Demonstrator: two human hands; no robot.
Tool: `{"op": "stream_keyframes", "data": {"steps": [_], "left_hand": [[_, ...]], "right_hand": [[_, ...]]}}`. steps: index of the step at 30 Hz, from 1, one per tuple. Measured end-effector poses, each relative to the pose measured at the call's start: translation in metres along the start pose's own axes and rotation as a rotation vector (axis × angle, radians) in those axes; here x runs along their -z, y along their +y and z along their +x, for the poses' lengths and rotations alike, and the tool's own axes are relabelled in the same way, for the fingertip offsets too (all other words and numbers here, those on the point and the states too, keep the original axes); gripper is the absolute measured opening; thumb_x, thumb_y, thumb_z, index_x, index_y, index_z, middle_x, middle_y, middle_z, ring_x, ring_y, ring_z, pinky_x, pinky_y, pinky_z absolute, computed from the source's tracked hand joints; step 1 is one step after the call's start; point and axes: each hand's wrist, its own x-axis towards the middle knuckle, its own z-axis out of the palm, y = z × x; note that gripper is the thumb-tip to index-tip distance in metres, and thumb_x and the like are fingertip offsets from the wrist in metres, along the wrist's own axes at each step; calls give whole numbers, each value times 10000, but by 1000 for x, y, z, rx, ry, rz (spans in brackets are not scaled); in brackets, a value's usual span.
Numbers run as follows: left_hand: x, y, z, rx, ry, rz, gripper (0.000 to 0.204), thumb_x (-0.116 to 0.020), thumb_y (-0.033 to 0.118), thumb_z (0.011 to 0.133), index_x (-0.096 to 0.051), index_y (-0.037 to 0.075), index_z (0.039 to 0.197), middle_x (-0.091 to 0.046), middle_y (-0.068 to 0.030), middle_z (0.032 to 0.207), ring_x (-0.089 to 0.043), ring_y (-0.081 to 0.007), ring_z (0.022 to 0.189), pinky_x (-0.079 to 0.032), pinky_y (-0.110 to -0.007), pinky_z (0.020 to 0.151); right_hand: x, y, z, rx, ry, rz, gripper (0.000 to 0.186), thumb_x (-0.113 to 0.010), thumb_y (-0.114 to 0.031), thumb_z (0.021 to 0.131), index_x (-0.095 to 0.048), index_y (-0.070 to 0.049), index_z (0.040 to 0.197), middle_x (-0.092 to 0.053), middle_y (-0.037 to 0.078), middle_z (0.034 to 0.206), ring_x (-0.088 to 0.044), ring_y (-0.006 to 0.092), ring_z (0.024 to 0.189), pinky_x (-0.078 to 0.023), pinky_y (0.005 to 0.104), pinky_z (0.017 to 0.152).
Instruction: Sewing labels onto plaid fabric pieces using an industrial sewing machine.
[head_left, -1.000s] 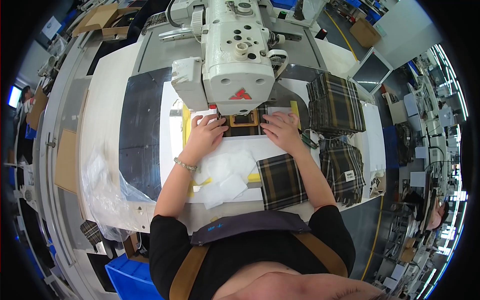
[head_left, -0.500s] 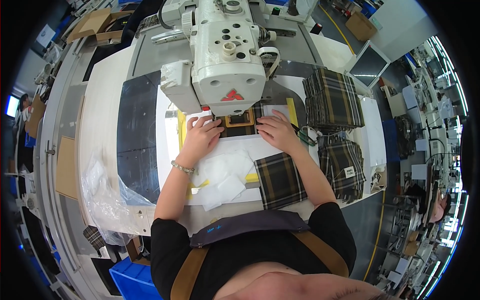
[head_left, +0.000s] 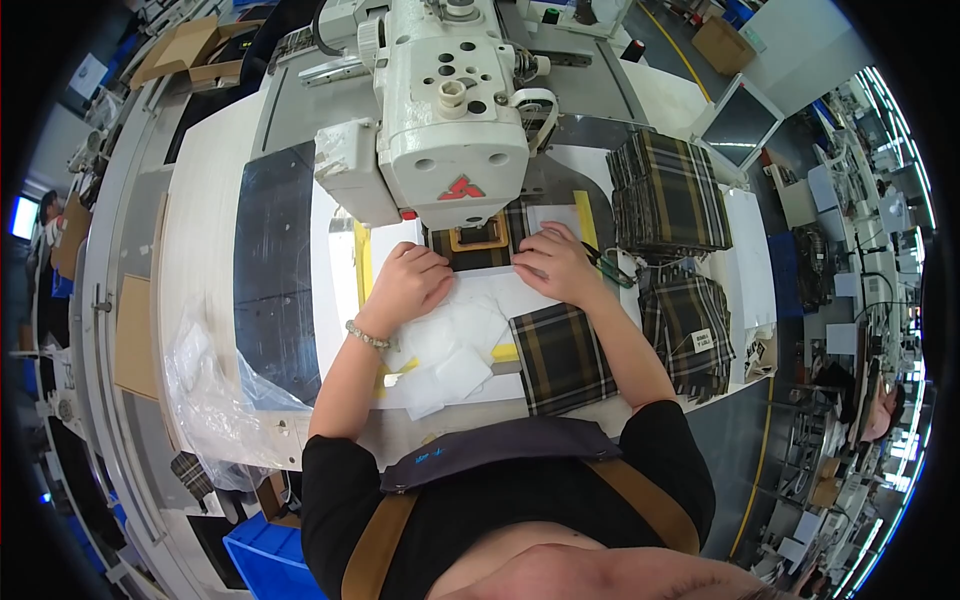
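Note:
My left hand (head_left: 410, 283) rests at the left edge of a dark plaid piece (head_left: 466, 258), fingers slightly bent. My right hand (head_left: 555, 262) lies at that piece's right side with its fingers bent and apart. The piece sits under a yellow frame (head_left: 478, 240) below the white sewing machine head (head_left: 450, 150), on a white board (head_left: 340, 280) with yellow strips (head_left: 584, 225). Loose white squares (head_left: 450, 340) lie between my forearms, and a plaid square (head_left: 560, 360) is beside my right arm. Dark green-handled scissors (head_left: 615, 268) lie right of my right hand.
Plaid stacks (head_left: 668, 190) (head_left: 685, 340) stand on the right. A clear plastic bag (head_left: 210, 390) and a cardboard sheet (head_left: 133, 335) are left. A blue crate (head_left: 260, 555) is at lower left, a screen (head_left: 730, 125) at upper right, and another person (head_left: 48, 208) at far left.
My left hand's fingers have drawn down toward me, off the space beside the machine head, and are closer together. My right hand has barely moved.

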Motion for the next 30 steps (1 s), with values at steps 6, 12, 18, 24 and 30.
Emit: {"op": "stream_keyframes", "data": {"steps": [6,12,18,24,30], "left_hand": [[-3,-2,-2,7,52,1,56,-705,103,748,-673,59,736,-672,-38,844,-609,-209,787,-456,-346,812],[-6,-2,1,49,91,3,63,-718,85,729,-666,54,714,-665,-42,833,-607,-220,785,-459,-355,803],[-8,0,5,55,62,2,51,-715,82,734,-674,51,738,-671,-46,849,-615,-237,813,-459,-360,795],[-7,-2,-4,46,51,-10,53,-704,82,764,-678,38,778,-686,-75,896,-617,-259,825,-454,-372,779],[-7,-7,-2,32,48,12,50,-704,82,768,-679,44,789,-685,-68,893,-621,-250,826,-457,-369,786]], "right_hand": [[-4,0,0,17,46,-12,76,-725,-145,748,-668,-107,783,-607,12,843,-608,221,825,-454,396,933],[-6,3,-2,34,94,-21,78,-721,-154,747,-664,-103,757,-608,14,841,-604,225,812,-456,378,912],[8,10,-12,-44,204,-75,78,-722,-158,763,-670,-104,784,-629,15,862,-606,232,815,-460,359,871],[59,-29,-31,74,170,-284,90,-727,-172,768,-655,-118,769,-609,6,817,-588,195,796,-465,336,862],[121,-21,-109,-393,453,-557,76,-725,-121,762,-664,-95,798,-629,4,811,-613,194,761,-474,333,821]]}}
